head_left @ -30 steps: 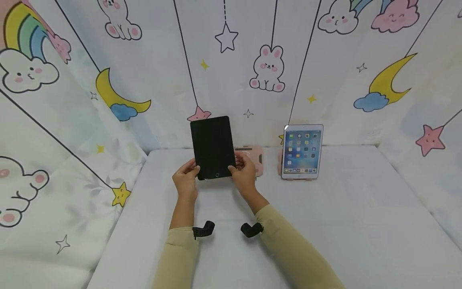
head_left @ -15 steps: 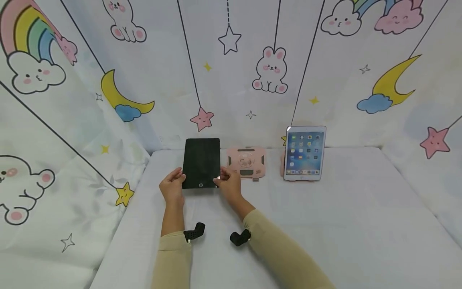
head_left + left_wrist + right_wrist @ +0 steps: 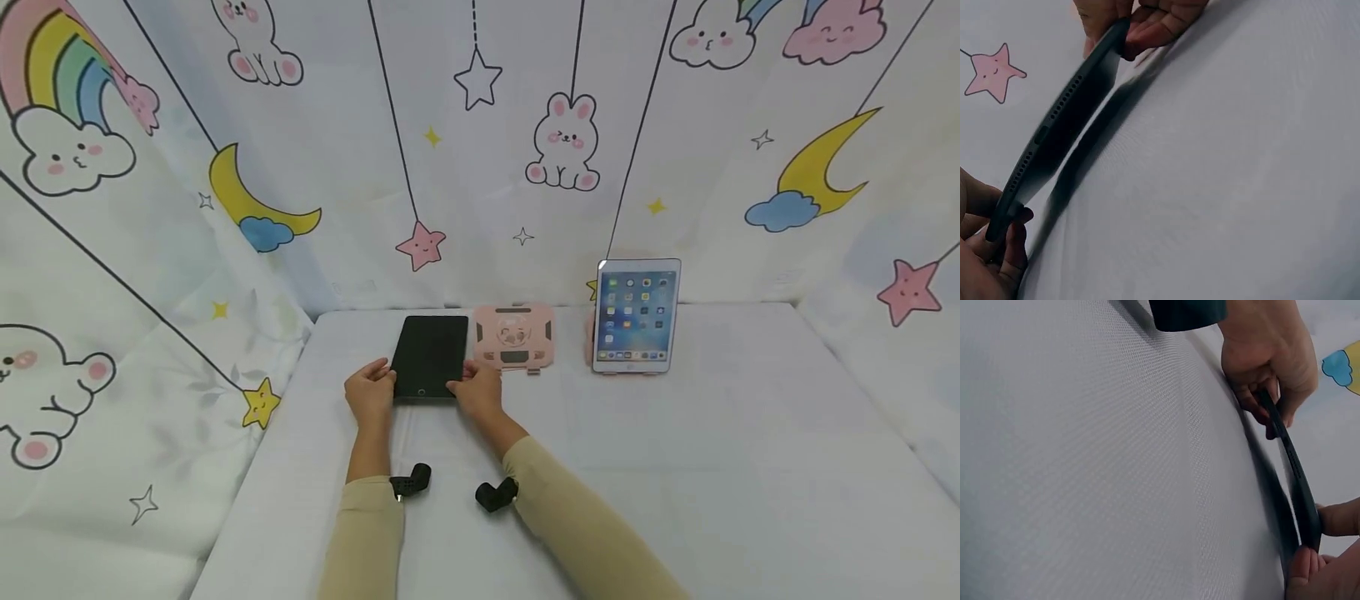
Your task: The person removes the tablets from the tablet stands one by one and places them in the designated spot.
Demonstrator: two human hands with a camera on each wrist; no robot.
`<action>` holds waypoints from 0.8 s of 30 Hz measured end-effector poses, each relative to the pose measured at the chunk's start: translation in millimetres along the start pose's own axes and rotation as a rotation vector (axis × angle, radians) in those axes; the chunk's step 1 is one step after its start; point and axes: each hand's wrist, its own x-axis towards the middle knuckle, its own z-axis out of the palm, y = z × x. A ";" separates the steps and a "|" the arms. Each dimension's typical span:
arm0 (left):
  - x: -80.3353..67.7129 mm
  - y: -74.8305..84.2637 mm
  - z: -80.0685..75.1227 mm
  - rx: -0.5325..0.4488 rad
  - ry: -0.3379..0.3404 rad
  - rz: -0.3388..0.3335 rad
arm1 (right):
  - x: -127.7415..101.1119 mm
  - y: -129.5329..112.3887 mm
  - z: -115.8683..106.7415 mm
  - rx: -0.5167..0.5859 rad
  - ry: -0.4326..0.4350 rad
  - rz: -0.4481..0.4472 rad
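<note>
Both hands grip a dark tablet, screen up, at its two near corners. My left hand pinches the left edge between thumb and fingers, and my right hand pinches the right edge the same way. In the left wrist view the tablet's bottom edge shows its port and speaker holes. A thin gap and a shadow lie between the tablet's near edge and the white table; whether its far edge touches the table cannot be told. Just right of the tablet lies a pink case with a raised pattern.
A white tablet with a lit screen of app icons stands upright at the back right, with a pink piece behind it. The white table meets a patterned cloth backdrop. Each wrist carries a small black camera.
The dark tablet has come down from a raised, upright pose to nearly flat just above the table, with both hands still holding it. The pink case, earlier partly covered, is now in full view.
</note>
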 end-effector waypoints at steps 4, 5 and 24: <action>-2.5 -3.5 2.5 0.086 -0.016 0.061 | 2.3 -3.9 -0.9 -0.077 0.006 0.019; -2.8 -4.3 2.9 0.102 -0.016 0.084 | 3.1 -4.4 -0.6 -0.105 0.005 0.015; -4.6 -19.3 3.8 0.227 0.009 0.313 | -5.7 -5.0 9.0 -0.276 -0.035 -0.071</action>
